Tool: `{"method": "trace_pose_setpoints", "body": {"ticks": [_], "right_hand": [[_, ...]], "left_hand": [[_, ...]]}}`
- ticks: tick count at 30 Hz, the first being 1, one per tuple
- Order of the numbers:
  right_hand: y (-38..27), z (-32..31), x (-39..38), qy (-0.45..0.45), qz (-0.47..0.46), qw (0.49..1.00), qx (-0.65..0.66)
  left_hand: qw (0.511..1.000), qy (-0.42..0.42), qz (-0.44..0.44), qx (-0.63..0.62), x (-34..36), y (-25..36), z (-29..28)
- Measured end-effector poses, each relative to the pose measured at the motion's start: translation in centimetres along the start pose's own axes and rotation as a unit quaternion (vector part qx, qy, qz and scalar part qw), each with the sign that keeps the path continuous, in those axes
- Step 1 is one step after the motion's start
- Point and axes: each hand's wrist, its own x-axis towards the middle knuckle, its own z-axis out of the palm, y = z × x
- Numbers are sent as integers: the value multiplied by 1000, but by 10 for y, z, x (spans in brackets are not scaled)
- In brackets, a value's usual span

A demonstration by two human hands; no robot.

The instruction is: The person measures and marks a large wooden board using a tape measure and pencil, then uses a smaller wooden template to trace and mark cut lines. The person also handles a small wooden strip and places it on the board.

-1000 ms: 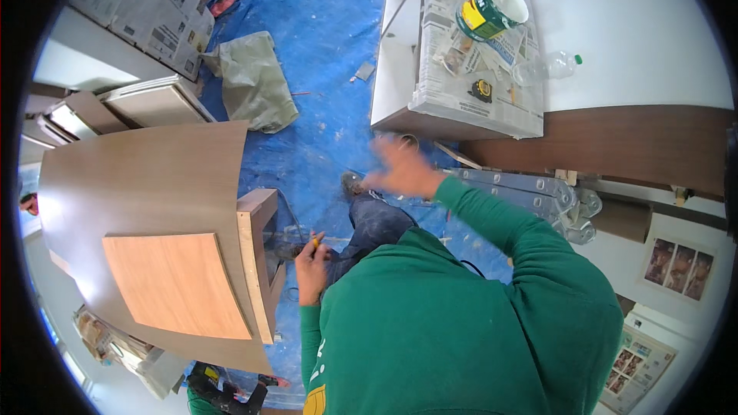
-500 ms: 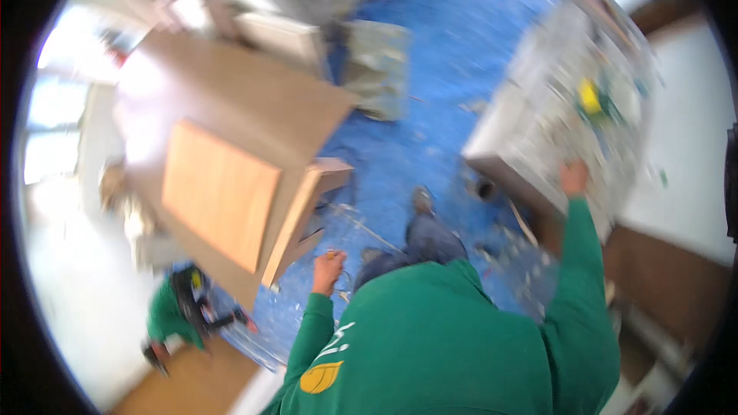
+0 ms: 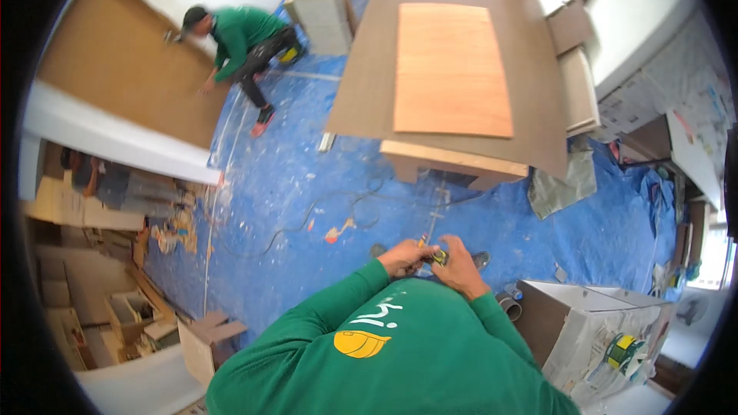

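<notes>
In front of my chest my two hands are close together. My left hand (image 3: 403, 257) is closed, with a short yellow-orange stick like a pencil (image 3: 423, 239) poking up from its fingers. My right hand (image 3: 461, 269) is curled round a small black and yellow-green tape measure (image 3: 440, 257), its side against the left fingertips. Fingers cover much of both items. Beyond my hands, an orange-brown wooden panel (image 3: 452, 69) lies on a large brown board (image 3: 369, 84).
A co-worker (image 3: 246, 42) in green crouches at the far left beside a brown board (image 3: 131, 54). Blue sheeting (image 3: 284, 184) covers the floor, with a dark cable (image 3: 280, 234) across it. A cabinet (image 3: 584, 323) carrying a green and yellow roll (image 3: 625, 352) stands at the near right.
My view has swung left. My right hand has left the cabinet top and come to my left hand, now with the tape measure in it. My left hand stays closed.
</notes>
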Motion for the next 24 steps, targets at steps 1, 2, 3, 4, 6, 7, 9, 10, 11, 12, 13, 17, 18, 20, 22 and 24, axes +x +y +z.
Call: {"method": "trace_pose_setpoints", "body": {"ticks": [1,2,3,4,6,7,9,10,11,12,13,17,18,20,22,24], "right_hand": [[-23,25,15,-49,5,999,9],[-35,40,27,-87,15,996,11],[-49,51,40,-140,4,990,-3],[-62,62,55,-192,-10,981,-14],[-89,80,76,-275,-31,960,-32],[-104,88,89,-303,-38,952,-39],[-129,101,112,-337,-52,938,-65],[-138,107,122,-346,-61,933,-83],[-142,112,130,-354,-70,927,-101],[-141,116,137,-344,-56,932,-100],[-136,117,146,-337,-47,935,-97],[-101,92,181,-295,-11,950,-103],[-86,79,188,-290,-12,952,-98],[-63,70,203,-286,-22,955,-78],[-77,55,224,-327,79,939,-74],[-79,52,238,-377,150,910,-79]], "left_hand": [[995,-16,49,-85,5,-41,-41],[995,-24,46,-85,-20,-34,-71],[995,-32,50,-80,-48,-19,-96],[996,-24,54,-70,-81,-7,-107],[990,-9,56,-126,-115,-3,-129],[987,-2,53,-152,-126,-5,-143],[987,26,70,-144,-129,-9,-172],[987,32,86,-132,-126,-9,-189],[987,38,102,-119,-122,-7,-205],[983,56,97,-143,-116,-3,-222],[978,78,94,-167,-114,4,-241],[924,207,175,-271,-140,70,-333],[899,238,222,-291,-158,91,-365],[879,285,285,-256,-195,89,-478],[816,391,326,-274,-250,116,-552],[749,467,327,-338,-308,143,-614]]}}
